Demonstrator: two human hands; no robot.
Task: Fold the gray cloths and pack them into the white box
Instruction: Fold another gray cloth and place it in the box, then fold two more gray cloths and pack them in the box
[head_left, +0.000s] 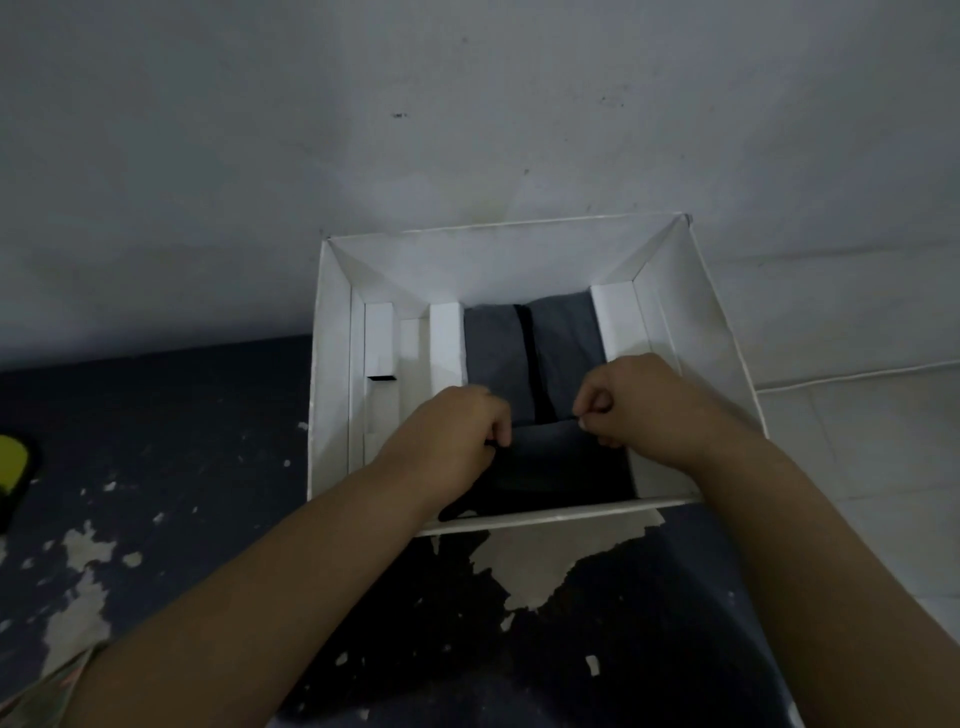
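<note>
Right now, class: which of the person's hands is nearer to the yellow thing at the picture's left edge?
Left. The left hand grips the dark cloth on the box's near left side, closer to the yellow thing; the right hand holds the cloth's other corner, farther right.

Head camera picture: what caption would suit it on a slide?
Both hands lower a folded gray cloth into the white box.
</note>
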